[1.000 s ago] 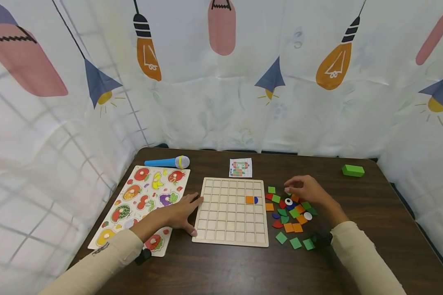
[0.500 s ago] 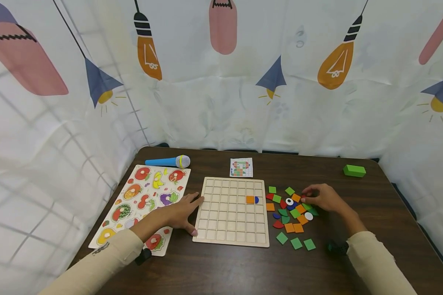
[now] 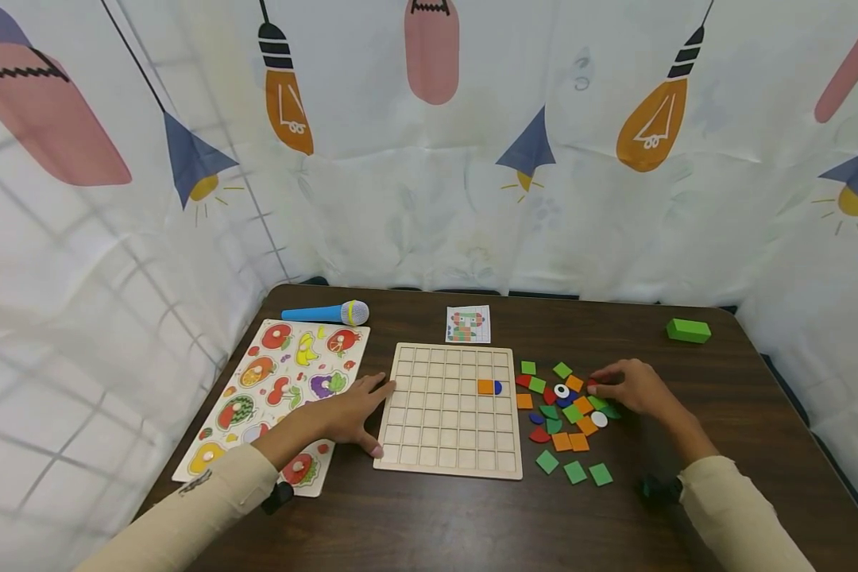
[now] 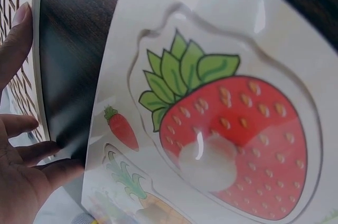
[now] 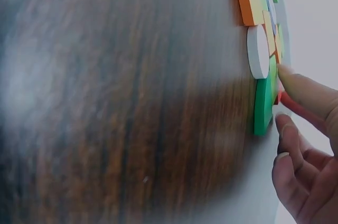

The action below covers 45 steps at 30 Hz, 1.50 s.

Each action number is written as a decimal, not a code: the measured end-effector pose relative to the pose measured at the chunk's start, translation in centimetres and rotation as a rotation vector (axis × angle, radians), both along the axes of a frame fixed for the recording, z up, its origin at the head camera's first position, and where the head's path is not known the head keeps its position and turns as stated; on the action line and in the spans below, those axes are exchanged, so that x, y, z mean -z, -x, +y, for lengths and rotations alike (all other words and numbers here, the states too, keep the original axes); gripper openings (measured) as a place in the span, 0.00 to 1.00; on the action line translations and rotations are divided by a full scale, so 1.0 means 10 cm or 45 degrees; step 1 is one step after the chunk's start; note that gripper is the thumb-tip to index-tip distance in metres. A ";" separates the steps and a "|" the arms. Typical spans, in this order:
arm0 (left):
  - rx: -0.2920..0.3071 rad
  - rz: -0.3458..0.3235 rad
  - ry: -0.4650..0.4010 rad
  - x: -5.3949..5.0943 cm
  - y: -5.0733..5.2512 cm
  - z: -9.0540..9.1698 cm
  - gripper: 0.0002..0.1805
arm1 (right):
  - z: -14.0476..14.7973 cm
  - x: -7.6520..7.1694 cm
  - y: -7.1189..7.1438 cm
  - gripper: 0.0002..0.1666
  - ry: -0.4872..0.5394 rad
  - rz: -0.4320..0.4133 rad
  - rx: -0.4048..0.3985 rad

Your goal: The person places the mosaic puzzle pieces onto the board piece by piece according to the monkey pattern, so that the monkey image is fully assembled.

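Observation:
A wooden grid board [image 3: 446, 445] lies mid-table, with an orange square [image 3: 485, 387] and a blue half-round piece [image 3: 498, 388] in neighbouring cells. My left hand [image 3: 350, 409] rests at its left edge, fingers spread, with thumb and fingertips on the border. My right hand [image 3: 636, 388] is at the far right of the loose pieces, pinching a red piece [image 5: 301, 110] between thumb and finger; its full shape is hidden. Beside that hand in the right wrist view are a white round piece [image 5: 258, 52] and a green piece [image 5: 263, 109].
Several flat orange, green, red and blue pieces [image 3: 579, 442] lie right of the board. A printed pattern card [image 3: 468, 324] lies behind it. At left are a fruit puzzle board [image 3: 296, 359] and a blue toy microphone [image 3: 314, 314]. A green block [image 3: 689, 330] stands back right.
My right hand has moved right and slightly down over the pieces, uncovering a green square, and now pinches a red piece. The left hand stays on the board's edge.

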State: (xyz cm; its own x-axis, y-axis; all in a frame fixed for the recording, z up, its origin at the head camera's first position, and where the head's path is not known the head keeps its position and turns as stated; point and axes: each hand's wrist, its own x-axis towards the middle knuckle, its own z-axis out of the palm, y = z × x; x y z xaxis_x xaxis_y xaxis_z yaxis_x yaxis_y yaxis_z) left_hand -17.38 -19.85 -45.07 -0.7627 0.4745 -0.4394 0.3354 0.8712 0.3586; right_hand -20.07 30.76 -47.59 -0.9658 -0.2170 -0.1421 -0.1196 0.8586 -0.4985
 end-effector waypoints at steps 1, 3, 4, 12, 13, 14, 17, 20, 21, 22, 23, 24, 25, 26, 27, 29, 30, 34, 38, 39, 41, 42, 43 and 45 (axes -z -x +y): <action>0.000 0.001 0.002 0.00 0.00 0.00 0.62 | 0.00 0.00 -0.01 0.25 0.003 0.002 -0.004; -0.001 0.001 0.004 0.00 0.00 0.00 0.62 | 0.01 0.01 -0.02 0.24 0.010 0.008 -0.013; -0.001 0.001 0.004 0.00 0.00 0.00 0.62 | 0.01 0.01 -0.02 0.24 0.013 0.015 -0.020; 0.007 0.000 0.000 -0.02 0.00 0.02 0.62 | 0.00 0.01 -0.05 0.16 0.128 0.022 -0.037; 0.008 0.000 -0.001 -0.02 0.00 0.01 0.62 | 0.01 0.01 -0.05 0.16 0.146 0.017 -0.039; 0.009 -0.001 -0.001 -0.02 0.00 0.01 0.62 | 0.01 0.01 -0.05 0.16 0.162 0.010 -0.041; 0.010 0.001 -0.008 -0.02 0.00 0.01 0.62 | 0.01 0.00 -0.05 0.16 0.192 -0.007 -0.059; 0.013 0.003 -0.012 -0.02 0.00 0.01 0.62 | 0.01 -0.02 -0.05 0.16 0.215 -0.007 -0.089; 0.013 0.005 -0.013 -0.02 0.00 0.00 0.62 | 0.01 -0.02 -0.05 0.17 0.222 -0.002 -0.105; 0.014 0.005 -0.011 -0.01 0.00 0.00 0.62 | 0.01 -0.03 -0.05 0.17 0.230 0.002 -0.119; 0.014 0.006 -0.010 -0.01 0.00 0.00 0.62 | 0.01 -0.04 -0.05 0.17 0.235 0.005 -0.125; 0.014 0.007 -0.009 -0.01 0.00 0.00 0.62 | 0.00 -0.05 -0.05 0.16 0.240 0.008 -0.128; 0.014 0.007 -0.006 0.00 0.00 0.00 0.62 | 0.00 -0.06 -0.05 0.16 0.243 0.010 -0.132; 0.013 0.007 -0.004 0.00 0.00 0.00 0.62 | -0.01 -0.07 -0.05 0.15 0.248 0.009 -0.135; 0.013 0.006 -0.004 0.00 0.01 0.00 0.62 | -0.02 -0.08 -0.05 0.15 0.254 0.011 -0.142; 0.011 0.005 -0.001 0.00 0.01 0.01 0.62 | -0.05 -0.09 -0.05 0.14 0.258 0.029 -0.148; 0.010 0.004 -0.002 0.00 0.01 0.01 0.62 | -0.07 -0.10 -0.05 0.14 0.258 0.045 -0.160; 0.006 -0.001 -0.001 -0.01 0.01 0.01 0.62 | -0.16 -0.13 -0.04 0.13 0.289 0.095 -0.197; 0.007 -0.003 0.003 -0.02 0.00 0.02 0.62 | -0.27 -0.14 -0.02 0.14 0.343 0.097 -0.232; 0.008 -0.003 0.004 -0.03 0.00 0.02 0.61 | -0.30 -0.14 -0.01 0.15 0.350 0.094 -0.242; 0.007 -0.005 0.004 -0.03 0.00 0.02 0.61 | -0.35 -0.13 0.00 0.15 0.363 0.082 -0.259; 0.007 -0.005 0.005 -0.04 0.00 0.03 0.61 | -0.37 -0.13 0.01 0.15 0.373 0.074 -0.268; 0.007 -0.005 0.006 -0.04 0.00 0.03 0.61 | -0.40 -0.13 0.01 0.15 0.380 0.066 -0.275; 0.008 -0.005 0.007 -0.05 0.00 0.03 0.61 | -0.46 -0.13 0.03 0.15 0.389 0.048 -0.292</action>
State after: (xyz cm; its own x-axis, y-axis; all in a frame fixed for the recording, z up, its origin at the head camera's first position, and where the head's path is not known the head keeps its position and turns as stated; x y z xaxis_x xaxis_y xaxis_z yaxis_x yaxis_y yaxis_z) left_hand -17.35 -19.56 -44.57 -0.7583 0.4764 -0.4450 0.3392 0.8712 0.3548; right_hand -20.37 26.14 -46.26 -0.8906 -0.4548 -0.0028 -0.3143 0.6198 -0.7191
